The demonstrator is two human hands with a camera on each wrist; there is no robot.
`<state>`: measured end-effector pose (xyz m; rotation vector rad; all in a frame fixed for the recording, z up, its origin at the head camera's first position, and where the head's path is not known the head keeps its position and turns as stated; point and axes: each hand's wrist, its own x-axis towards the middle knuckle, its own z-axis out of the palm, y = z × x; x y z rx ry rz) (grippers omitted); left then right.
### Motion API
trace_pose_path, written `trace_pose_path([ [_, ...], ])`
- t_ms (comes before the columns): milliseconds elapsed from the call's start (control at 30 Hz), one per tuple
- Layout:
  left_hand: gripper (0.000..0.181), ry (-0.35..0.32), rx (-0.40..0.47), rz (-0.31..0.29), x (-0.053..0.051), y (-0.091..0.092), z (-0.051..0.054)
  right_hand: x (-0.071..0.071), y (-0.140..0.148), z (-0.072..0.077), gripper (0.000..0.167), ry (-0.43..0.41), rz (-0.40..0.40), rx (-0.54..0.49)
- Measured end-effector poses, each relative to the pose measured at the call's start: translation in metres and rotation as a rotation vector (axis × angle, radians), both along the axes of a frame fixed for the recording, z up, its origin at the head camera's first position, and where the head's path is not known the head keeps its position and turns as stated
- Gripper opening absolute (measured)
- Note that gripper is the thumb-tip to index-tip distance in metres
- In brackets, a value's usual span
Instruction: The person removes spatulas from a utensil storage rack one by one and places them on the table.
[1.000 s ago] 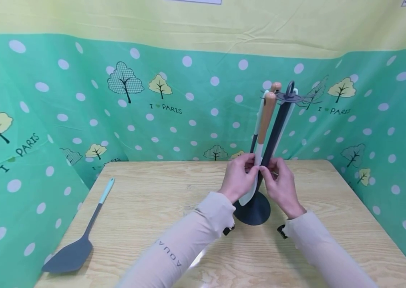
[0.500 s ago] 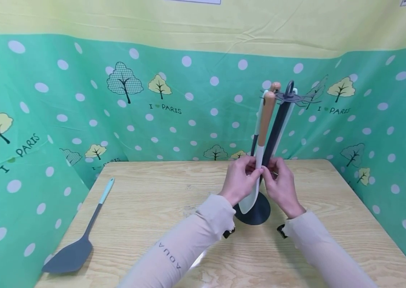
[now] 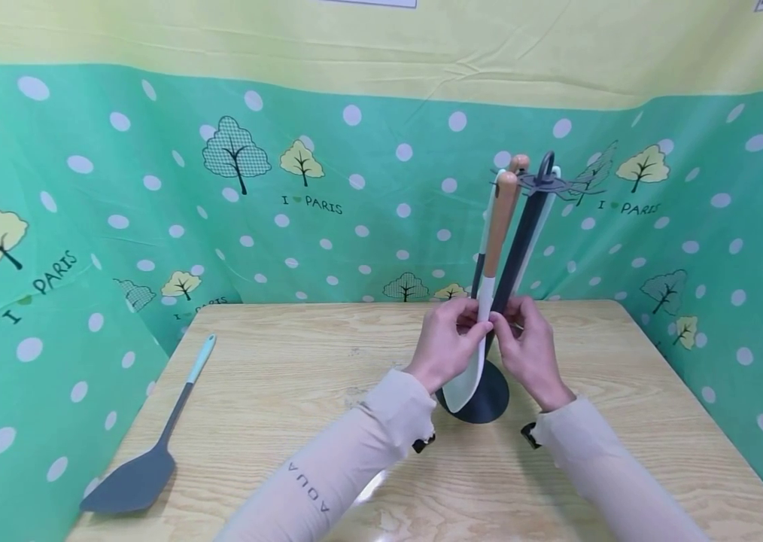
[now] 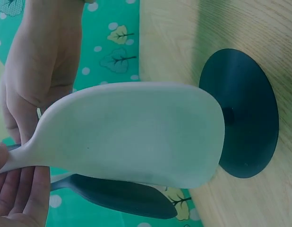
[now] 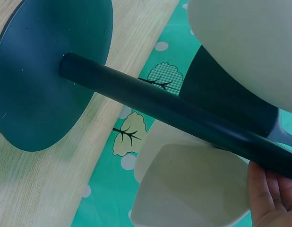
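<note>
A white spatula with a wooden handle hangs blade down at the front left of the black utensil stand. My left hand pinches the spatula's white shaft, thumb in front. In the left wrist view its broad rounded blade spans the middle, apart from the stand's round base. My right hand grips the stand's black pole, thumb in front; the right wrist view shows its fingers against the pole. The two thumbs almost meet.
Several other utensils hang on the rack, among them a dark-bladed one and a pale-bladed one. A grey turner with a mint handle lies at the left of the wooden table. Green patterned cloth surrounds the back and sides.
The white spatula's blade has swung towards me and slightly lower, and my left hand and forearm have shifted a little down and left. My right hand and the stand stay nearly still.
</note>
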<state>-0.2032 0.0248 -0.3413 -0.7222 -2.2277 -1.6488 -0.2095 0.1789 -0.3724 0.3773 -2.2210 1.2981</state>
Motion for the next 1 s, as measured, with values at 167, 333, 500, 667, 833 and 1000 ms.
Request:
trace_pose_path([
  [167, 0.016, 0.007, -0.012, 0.004, 0.003, -0.002, 0.002, -0.001, 0.0, 0.0, 0.018, -0.001, 0.007, -0.01],
  [333, 0.017, 0.015, -0.013, 0.002, 0.006, -0.004, 0.004, 0.001, -0.001, 0.001, 0.019, -0.005, 0.013, -0.012],
  [500, 0.017, 0.025, 0.007, 0.008, 0.008, -0.005, 0.005, 0.0, -0.001, 0.001, 0.019, -0.004, 0.009, -0.006],
  [667, 0.018, 0.041, 0.027, 0.011, 0.01, -0.007, 0.007, -0.001, -0.001, 0.0, 0.019, -0.005, -0.008, 0.01],
  [833, 0.016, 0.054, 0.047, 0.021, 0.013, -0.009, 0.007, 0.0, -0.001, 0.0, 0.019, -0.004, -0.009, 0.007],
  [1000, 0.016, 0.077, 0.072, 0.024, 0.013, -0.015, 0.007, 0.0, 0.0, 0.0, 0.019, -0.004, -0.019, 0.011],
])
